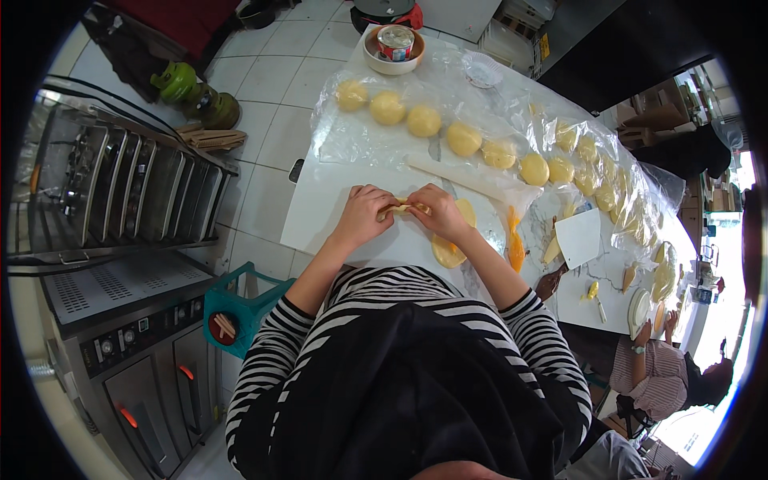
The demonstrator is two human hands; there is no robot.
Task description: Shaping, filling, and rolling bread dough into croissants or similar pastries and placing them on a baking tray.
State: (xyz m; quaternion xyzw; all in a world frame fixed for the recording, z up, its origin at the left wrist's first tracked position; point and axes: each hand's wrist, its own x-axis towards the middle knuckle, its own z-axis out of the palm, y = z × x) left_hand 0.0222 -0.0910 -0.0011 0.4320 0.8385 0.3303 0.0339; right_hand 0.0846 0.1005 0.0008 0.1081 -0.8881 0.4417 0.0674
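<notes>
My left hand and my right hand meet over the white tabletop in front of me. Between their bent fingers is a small piece of pale yellow dough, pinched at both ends and partly hidden by the fingertips. Under and beside my right wrist lie flattened pieces of dough. A pale rolling pin rests just beyond my hands, slanting toward the right. To the right of my right forearm is an orange-filled piping bag.
A row of dough balls lies beyond the rolling pin under clear plastic sheeting; several more continue right. A bowl holding a can stands at the far edge. Right are a white scraper and a co-worker. Left stand tray racks.
</notes>
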